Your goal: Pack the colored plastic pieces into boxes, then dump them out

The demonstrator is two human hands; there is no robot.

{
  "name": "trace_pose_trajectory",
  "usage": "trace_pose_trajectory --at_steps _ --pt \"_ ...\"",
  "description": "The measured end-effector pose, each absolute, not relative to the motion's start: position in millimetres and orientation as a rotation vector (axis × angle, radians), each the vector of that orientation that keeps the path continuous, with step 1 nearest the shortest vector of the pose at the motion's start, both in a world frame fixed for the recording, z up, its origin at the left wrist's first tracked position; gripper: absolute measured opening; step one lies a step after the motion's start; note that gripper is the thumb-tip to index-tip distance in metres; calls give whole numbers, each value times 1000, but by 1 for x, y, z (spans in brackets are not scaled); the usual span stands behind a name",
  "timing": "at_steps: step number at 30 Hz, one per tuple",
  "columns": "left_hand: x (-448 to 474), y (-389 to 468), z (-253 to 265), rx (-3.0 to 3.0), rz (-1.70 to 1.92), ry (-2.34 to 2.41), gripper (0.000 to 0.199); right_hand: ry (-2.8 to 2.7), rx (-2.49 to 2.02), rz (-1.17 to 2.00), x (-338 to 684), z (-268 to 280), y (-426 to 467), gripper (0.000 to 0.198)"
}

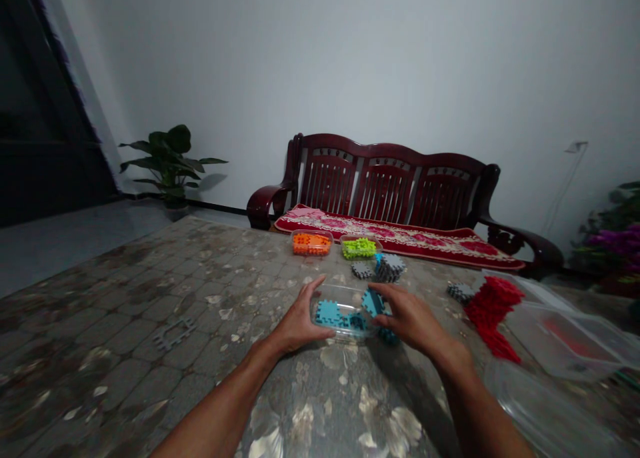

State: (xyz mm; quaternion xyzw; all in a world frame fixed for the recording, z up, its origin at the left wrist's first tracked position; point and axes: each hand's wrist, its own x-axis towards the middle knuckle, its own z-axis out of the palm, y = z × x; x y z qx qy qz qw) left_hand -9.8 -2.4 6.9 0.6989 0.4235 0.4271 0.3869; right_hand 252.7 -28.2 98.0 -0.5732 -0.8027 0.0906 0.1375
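A clear plastic container (pixel 345 291) stands on the table in front of me, with several teal interlocking tiles (pixel 329 313) inside. My left hand (pixel 303 317) is wrapped round its left end, thumb on the far side and fingers on the near side. Between the thumb and fingers of my right hand (pixel 409 313) is a teal tile (pixel 371 303), tilted at the container's right end. More teal pieces (pixel 389 337) lie just under my right hand, partly hidden by it.
Beyond stand containers of orange tiles (pixel 311 243) and lime-green tiles (pixel 359 247), with a grey tile stack (pixel 390 268) nearer. Red tiles (pixel 494 311) sit at right beside a clear box (pixel 565 338) and a clear lid (pixel 545 411). A grey piece (pixel 174 334) lies left.
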Motion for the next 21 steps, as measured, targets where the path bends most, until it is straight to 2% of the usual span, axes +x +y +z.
trace_pose_trajectory --at_steps 3,6,9,12,15,21 --pt "-10 -2 7 1794 1093 1066 110 -2349 -1568 376 242 88 -26 67" --pt "-10 -3 8 1785 1081 1066 112 -2327 -1485 468 244 83 -22 55" --pt "-10 -3 8 1787 1083 1072 111 -2265 -1517 438 255 86 -19 40" --pt "-10 -2 8 1786 1087 1063 112 -2245 -1662 354 269 93 -17 36" --pt "-11 -1 6 1788 1090 1071 112 -2256 -1852 301 281 93 -17 38" --pt "-11 0 4 1799 1120 1103 109 -2294 -2148 265 283 84 -22 58"
